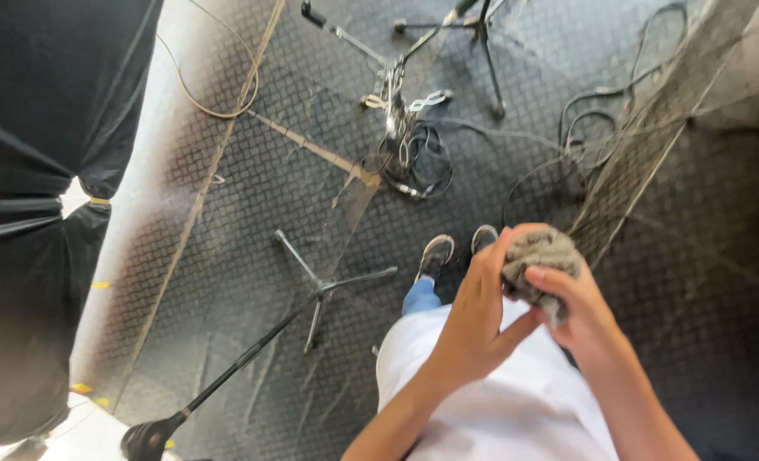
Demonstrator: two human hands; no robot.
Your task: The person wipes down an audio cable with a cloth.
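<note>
Two hands at chest height over black tread-plate floor (251,196). Left hand (473,320) and right hand (580,312) both closed round grey furry windscreen cover (540,256), fingers (490,256) wrapped over it. Microphone stand (311,294) lies just left of feet; second stand with coiled cables (409,154) ahead. Black drape (29,171) bounds left edge. Open floor between stands. Yellow tape marks (82,388) at lower-left floor edge.
</note>
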